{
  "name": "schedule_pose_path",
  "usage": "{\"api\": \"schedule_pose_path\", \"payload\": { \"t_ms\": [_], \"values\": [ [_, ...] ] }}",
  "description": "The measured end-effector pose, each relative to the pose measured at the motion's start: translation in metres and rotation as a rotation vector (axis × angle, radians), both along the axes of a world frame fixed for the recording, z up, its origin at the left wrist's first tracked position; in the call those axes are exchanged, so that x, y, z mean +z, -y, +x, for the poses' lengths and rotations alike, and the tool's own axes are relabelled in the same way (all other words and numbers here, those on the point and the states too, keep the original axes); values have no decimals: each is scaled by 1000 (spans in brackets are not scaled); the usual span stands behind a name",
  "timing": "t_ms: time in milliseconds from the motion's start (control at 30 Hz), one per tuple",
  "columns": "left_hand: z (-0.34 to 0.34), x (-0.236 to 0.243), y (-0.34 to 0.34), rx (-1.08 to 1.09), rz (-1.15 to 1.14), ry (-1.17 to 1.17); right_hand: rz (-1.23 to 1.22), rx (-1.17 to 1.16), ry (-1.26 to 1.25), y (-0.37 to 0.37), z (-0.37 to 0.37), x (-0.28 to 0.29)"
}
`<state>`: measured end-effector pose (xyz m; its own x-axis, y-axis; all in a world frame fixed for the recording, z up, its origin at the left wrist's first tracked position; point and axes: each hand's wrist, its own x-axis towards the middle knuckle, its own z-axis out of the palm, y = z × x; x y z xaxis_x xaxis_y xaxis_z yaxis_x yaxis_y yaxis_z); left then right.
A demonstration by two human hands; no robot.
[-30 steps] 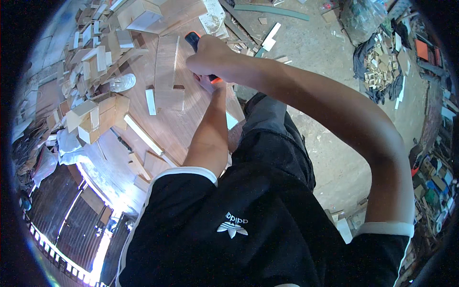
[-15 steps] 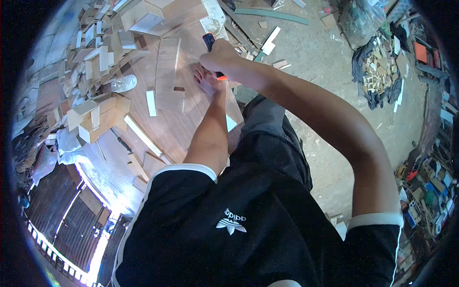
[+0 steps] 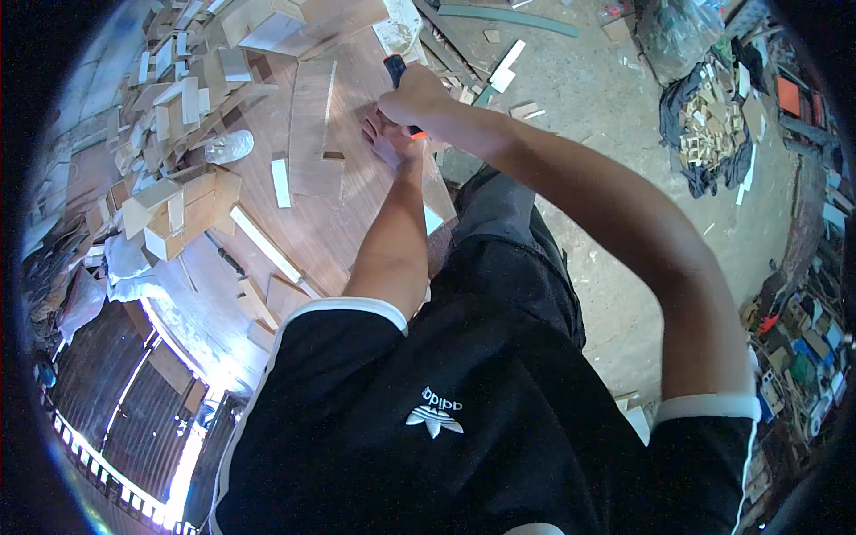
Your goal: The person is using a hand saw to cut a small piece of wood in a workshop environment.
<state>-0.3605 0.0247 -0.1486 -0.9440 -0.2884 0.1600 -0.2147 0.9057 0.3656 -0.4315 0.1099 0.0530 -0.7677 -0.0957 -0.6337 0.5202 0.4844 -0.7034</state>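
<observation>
At 12 o'clock in the head view, the right hand (image 3: 415,94) was clamped round a black-and-orange tool (image 3: 394,68), whose working end could not be made out. The left hand (image 3: 390,143), at 7 o'clock from it, lay with fingers apart on the tabletop (image 3: 357,234); whether it pinned anything underneath could not be told. A notched board (image 3: 312,129) lay at 9 o'clock from the left hand, a white strip (image 3: 281,184) at 8. Step in hand, as judged: working the tool beside the bracing hand. The next move called for a steady grip and clear fingers.
</observation>
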Motion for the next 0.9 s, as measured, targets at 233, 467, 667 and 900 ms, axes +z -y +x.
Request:
{"api": "schedule_pose_path", "payload": {
  "t_ms": [233,467,667,900],
  "values": [
    [11,-5,18,4,-19,-144,-37,-48,117,11,3,10],
    [9,21,11,3,81,8,26,14,65,4,7,28],
    [8,27,7,-4,26,40,59,23,-6,13,5,8],
    [2,14,5,-33,-31,-11,85,-32,47,7,-4,6]
  ]
}}
